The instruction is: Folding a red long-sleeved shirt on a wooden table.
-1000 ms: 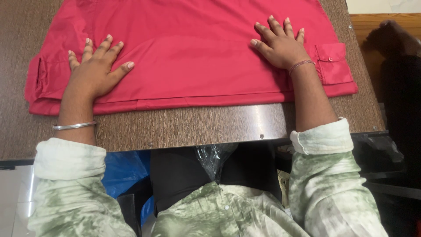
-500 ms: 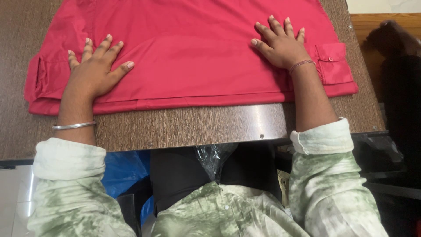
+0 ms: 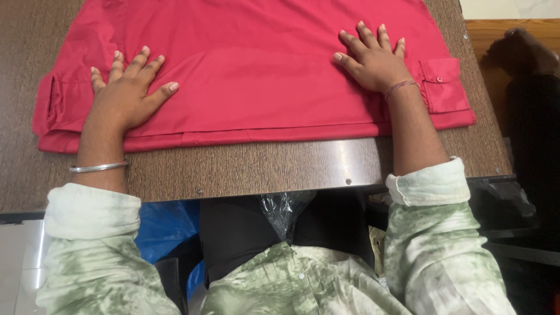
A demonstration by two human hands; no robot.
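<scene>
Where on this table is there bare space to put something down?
A bare strip of table runs between the red shirt hem and the near edge, between the forearms. Another lies at the far left. The shirt, with the left hand and right hand flat on it, covers the rest.

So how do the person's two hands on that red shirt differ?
The left hand lies near the red fabric shirt's buttoned cuff at the left edge, fingers spread wide; the right hand lies farther up, beside the small buttoned flap, fingers closer together. The left wrist wears a silver metal bangle, the right a thin reddish thread band. Both rest flat, palms down, on the shirt.
</scene>
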